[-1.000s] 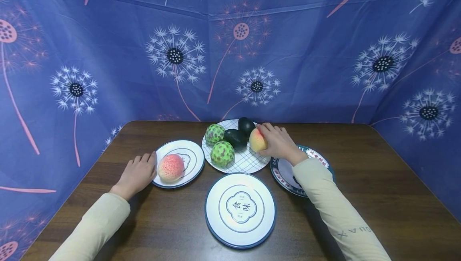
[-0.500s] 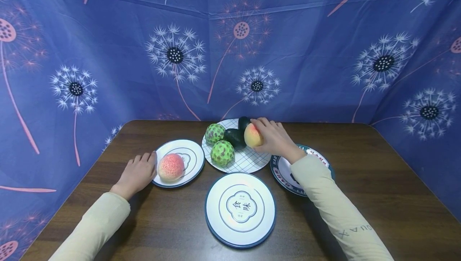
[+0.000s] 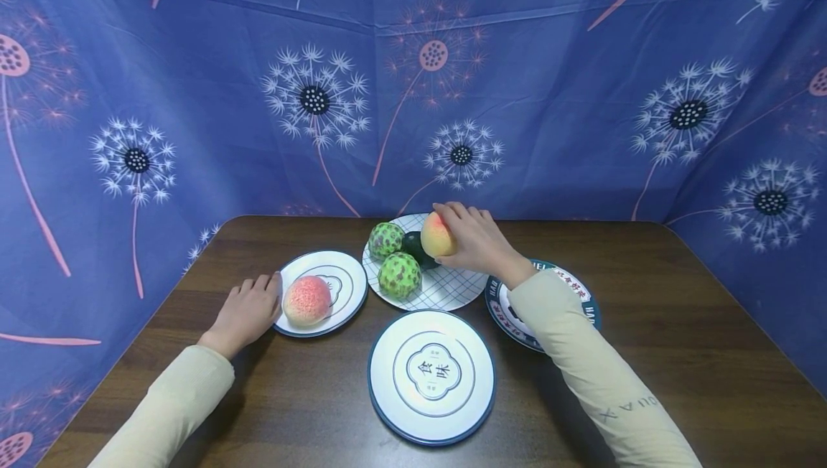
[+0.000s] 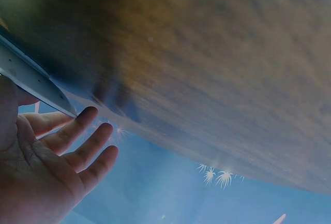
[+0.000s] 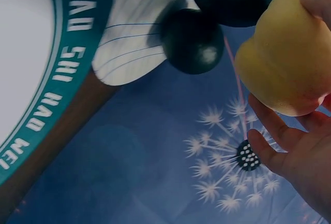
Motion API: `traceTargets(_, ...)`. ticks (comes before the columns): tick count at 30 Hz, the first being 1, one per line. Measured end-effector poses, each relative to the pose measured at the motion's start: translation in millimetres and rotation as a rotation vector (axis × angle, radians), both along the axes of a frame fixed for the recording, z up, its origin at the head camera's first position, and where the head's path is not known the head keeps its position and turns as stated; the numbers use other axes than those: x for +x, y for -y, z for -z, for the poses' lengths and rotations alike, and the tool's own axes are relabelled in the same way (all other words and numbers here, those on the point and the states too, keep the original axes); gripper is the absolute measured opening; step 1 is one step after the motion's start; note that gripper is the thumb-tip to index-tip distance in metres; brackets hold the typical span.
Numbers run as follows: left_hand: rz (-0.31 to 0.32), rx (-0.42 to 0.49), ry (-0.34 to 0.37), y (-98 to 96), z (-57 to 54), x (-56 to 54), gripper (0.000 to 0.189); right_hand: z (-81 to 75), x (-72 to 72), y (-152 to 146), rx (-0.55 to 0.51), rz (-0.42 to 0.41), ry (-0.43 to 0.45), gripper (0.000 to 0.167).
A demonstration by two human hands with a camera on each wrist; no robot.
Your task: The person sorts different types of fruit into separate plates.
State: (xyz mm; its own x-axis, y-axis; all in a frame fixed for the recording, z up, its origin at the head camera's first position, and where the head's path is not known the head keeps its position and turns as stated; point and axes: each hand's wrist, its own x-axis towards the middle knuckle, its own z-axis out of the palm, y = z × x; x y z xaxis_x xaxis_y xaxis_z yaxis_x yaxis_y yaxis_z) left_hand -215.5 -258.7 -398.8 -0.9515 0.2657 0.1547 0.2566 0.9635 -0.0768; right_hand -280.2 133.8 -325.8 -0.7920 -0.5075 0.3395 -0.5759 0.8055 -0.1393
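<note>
My right hand (image 3: 478,242) grips a yellow-and-pink peach (image 3: 438,235), fingers around it, above the white grid-lined plate (image 3: 460,290). In the right wrist view the peach (image 5: 289,58) is apart from the two smooth dark oval fruits (image 5: 194,42); from the head one dark fruit (image 3: 413,244) shows partly behind it. Two bumpy green, dark-spotted round fruits (image 3: 399,274) lie on that plate's left side. My left hand (image 3: 248,310) touches the left rim of a blue-edged white plate (image 3: 345,278), fingers fairly straight in the left wrist view. A pink peach (image 3: 306,301) sits on this plate.
Front and centre on the brown wooden table (image 3: 665,296) stands a white plate (image 3: 431,410) with a blue rim, apparently stacked. To the right, partly under my right forearm, is a green-rimmed plate (image 3: 584,296) with lettering. A blue dandelion-patterned cloth (image 3: 549,130) hangs behind.
The right hand has lifted the peach and carried it leftward and slightly back, over the dark fruits. The left hand and its plate have stayed put.
</note>
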Motion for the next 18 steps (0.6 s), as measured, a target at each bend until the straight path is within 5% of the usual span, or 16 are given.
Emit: traceTargets(18,0.017,0.017,-0.068,-1.2,0.8,1.3,0.046,-15.6,4.8,54,-0.03,-0.102,-0.008,0.088)
